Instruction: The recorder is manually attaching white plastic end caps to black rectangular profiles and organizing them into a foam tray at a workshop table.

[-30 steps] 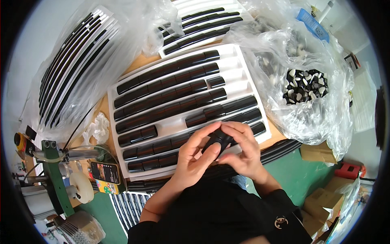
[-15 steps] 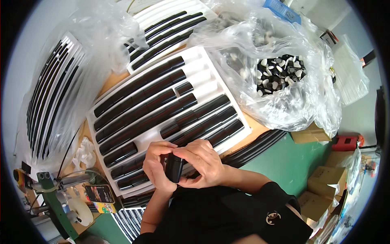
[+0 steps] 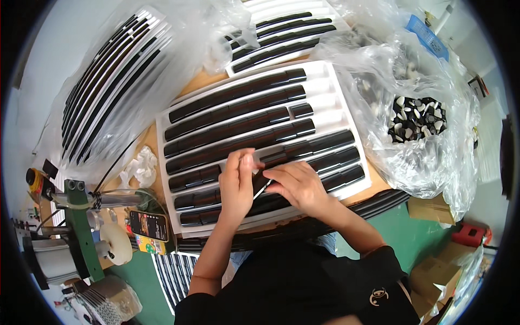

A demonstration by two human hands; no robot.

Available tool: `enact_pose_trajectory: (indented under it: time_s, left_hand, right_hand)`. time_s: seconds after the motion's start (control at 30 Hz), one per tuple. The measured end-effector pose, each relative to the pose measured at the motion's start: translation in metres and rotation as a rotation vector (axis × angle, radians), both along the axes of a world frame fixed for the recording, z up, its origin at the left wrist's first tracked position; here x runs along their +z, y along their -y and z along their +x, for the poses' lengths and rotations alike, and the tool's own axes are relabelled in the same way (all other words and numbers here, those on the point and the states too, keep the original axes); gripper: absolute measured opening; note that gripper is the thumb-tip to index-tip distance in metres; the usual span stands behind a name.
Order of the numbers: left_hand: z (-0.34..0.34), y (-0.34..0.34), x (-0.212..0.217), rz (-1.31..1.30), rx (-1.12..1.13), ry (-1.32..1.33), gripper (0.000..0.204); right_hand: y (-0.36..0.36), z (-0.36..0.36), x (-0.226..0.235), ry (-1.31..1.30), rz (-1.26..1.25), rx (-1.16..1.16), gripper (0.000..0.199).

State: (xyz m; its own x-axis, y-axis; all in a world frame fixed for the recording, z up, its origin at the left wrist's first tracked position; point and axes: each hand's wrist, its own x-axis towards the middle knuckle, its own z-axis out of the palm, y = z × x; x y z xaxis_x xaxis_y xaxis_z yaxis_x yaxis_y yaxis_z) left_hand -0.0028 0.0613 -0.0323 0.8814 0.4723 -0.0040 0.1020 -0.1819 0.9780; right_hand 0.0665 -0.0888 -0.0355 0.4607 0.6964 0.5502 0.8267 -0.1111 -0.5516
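Note:
Above the near half of a white ridged tray point(image 3: 331, 81), a small glossy black piece point(image 3: 260, 183) with a pale edge is between my two hands. My right hand point(image 3: 303, 187) pinches its upper end with thumb and fingertips. My left hand point(image 3: 237, 187) is curled along its other side, the piece against the palm; its fingertips point up and one is smeared by motion. Rows of similar black pieces point(image 3: 238, 97) lie end to end in the tray's grooves. Part of the rows beneath is hidden by my hands.
A clear plastic bag point(image 3: 374, 157) at the right holds many small black and white parts point(image 3: 417, 119). More filled trays point(image 3: 292, 32) stand behind and at the left point(image 3: 108, 81). A green-framed machine point(image 3: 81, 227), a phone point(image 3: 149, 225) and crumpled tissue point(image 3: 143, 167) are at the left.
The view has shifted, so the tray sits further right. The black piece has tilted from nearly upright, and my hands have opened out around it, left fingers now pointing up.

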Motion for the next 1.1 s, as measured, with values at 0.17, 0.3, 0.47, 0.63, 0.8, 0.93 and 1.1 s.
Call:
enact_pose_trajectory:
  time_s: [0.17,0.3,0.47,0.63,0.8,0.93,1.1]
  left_hand:
    - [0.014,-0.015,-0.01,0.564,0.164,0.063,0.019]
    - [0.007,-0.032,-0.012,0.784,0.004,0.116,0.014]
    - [-0.008,-0.037,-0.017,0.888,-0.205,0.114,0.019]
    - [-0.005,-0.035,-0.021,0.842,-0.209,0.137,0.018]
    - [0.0,-0.024,-0.015,0.85,-0.218,0.114,0.017]
    - [-0.002,-0.025,-0.006,0.854,-0.222,0.099,0.016]
    - [-0.021,-0.072,0.015,1.04,-0.321,-0.087,0.018]
  right_hand:
    - [-0.026,0.013,-0.017,0.094,-0.064,-0.055,0.029]
    - [-0.033,0.011,-0.027,0.158,-0.051,-0.101,0.03]
    - [-0.019,0.017,-0.02,0.124,-0.137,-0.178,0.032]
    - [0.013,0.048,-0.014,0.049,-0.23,-0.201,0.023]
    - [0.01,0.05,-0.014,0.041,-0.292,-0.149,0.022]
    - [0.013,0.047,-0.007,0.032,-0.305,-0.15,0.02]
    - [0.113,0.108,0.01,0.167,-0.083,-0.632,0.013]
